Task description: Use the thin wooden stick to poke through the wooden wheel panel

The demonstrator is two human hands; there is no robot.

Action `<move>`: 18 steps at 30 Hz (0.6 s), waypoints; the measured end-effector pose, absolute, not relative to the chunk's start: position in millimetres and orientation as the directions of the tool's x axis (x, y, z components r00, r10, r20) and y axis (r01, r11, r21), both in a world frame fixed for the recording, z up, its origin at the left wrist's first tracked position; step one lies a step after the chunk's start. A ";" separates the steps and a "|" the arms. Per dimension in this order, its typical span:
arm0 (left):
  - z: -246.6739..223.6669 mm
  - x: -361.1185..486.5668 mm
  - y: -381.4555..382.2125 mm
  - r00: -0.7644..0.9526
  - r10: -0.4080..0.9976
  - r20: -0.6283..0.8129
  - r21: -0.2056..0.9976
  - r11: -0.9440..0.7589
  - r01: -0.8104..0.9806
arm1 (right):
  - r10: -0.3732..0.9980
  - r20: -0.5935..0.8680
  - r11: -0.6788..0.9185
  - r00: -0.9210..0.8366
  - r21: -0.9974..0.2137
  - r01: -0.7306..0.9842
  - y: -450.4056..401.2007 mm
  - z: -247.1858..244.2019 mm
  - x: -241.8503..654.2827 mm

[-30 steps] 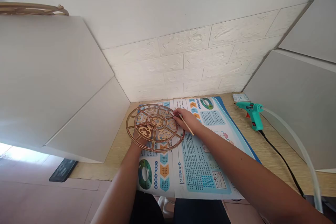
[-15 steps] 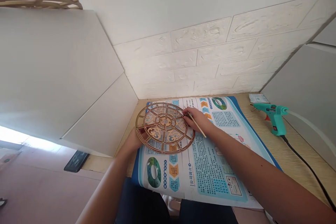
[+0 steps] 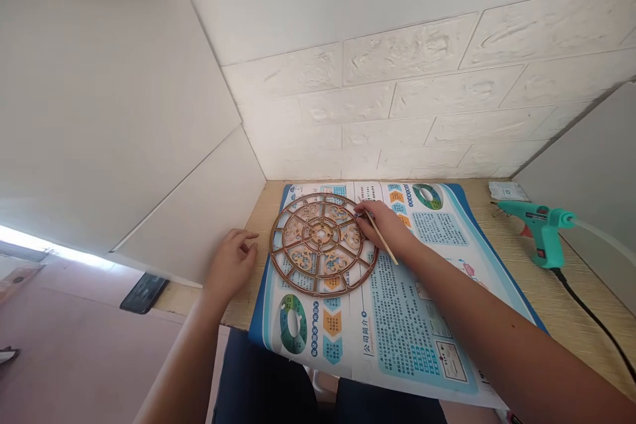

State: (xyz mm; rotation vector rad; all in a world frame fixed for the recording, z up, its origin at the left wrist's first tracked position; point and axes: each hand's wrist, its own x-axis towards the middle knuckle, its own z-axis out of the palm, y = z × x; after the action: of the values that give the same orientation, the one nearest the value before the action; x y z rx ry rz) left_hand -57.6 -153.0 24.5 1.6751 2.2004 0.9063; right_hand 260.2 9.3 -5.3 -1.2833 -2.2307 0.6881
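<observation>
A round brown openwork panel (image 3: 318, 275) with scroll-shaped cut-outs and a small hub lies on a printed poster (image 3: 397, 318). My right hand (image 3: 385, 222) is at the panel's right edge, closed on a thin wooden stick (image 3: 381, 238) that slants down to the right. Its fingertips are close to the rim; whether they touch it I cannot tell. To the left of the panel, my left hand (image 3: 232, 262) is apart from it, above the bare strip of tabletop. Its fingers are loosely curled with a gap to the thumb, and nothing shows in them.
A teal glue gun (image 3: 544, 228) with a black cord lies at the right on the wooden tabletop (image 3: 571, 298), near a small white packet (image 3: 507, 191). A dark phone (image 3: 145, 293) rests at the left edge. White panels and a brick-patterned wall (image 3: 387, 109) enclose the table.
My left hand has let go of the panel and moved left. The panel, tilted and raised at its left side before, now lies flat. My right hand keeps the stick.
</observation>
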 end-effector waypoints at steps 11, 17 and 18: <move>13.9 -26.7 -43.3 -0.169 0.962 0.216 0.506 0.038 0.862 | 0.945 0.194 0.327 -0.264 -0.536 0.778 18.1 -3.4 267.6; -7.8 -13.5 -17.7 -0.258 0.926 0.274 0.795 -0.067 0.603 | 0.959 0.212 0.273 -0.188 -0.514 0.813 23.9 -3.1 272.2; -11.0 -15.5 -18.8 -0.289 0.925 0.248 0.838 -0.056 0.542 | 0.962 0.214 0.263 -0.172 -0.533 0.804 23.7 -2.1 271.7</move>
State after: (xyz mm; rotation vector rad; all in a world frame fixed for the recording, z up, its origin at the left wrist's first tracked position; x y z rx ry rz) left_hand -15.5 -18.8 -11.0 1.5589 1.8256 1.2912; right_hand 271.7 23.7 -2.1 -1.5925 -2.0322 0.4080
